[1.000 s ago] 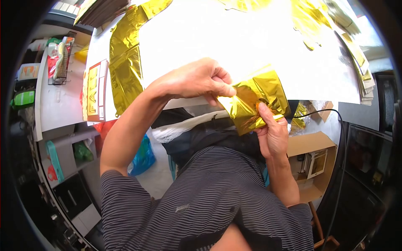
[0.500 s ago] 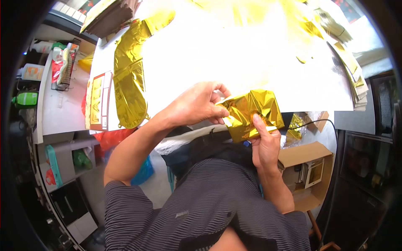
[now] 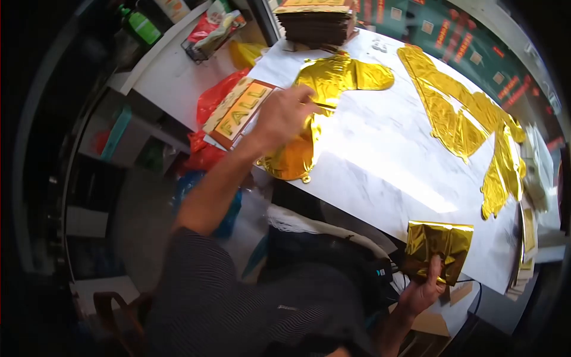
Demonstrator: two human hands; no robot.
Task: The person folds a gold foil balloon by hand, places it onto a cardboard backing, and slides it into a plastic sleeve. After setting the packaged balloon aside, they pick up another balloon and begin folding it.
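My right hand grips a folded gold foil balloon at the table's front edge, thumb pressed on its face. My left hand is up over the left part of the table, blurred by motion, its fingers partly curled. Below and beside it lies a flat gold foil balloon, long and bent, with small tabs at its lower end. A thin dark line shows at my left fingertips; I cannot tell if they hold it. Close to my left wrist lies a printed card reading "FALL".
More flat gold foil balloons lie on the right of the white marbled table. A stack of printed cards stands at the far left corner. A wire basket and green bottle are on the left shelf; a cardboard box is below right.
My left hand has let go of the folded foil balloon and moved left over the flat one. My right hand still holds the folded balloon. The view has turned, showing more of the table.
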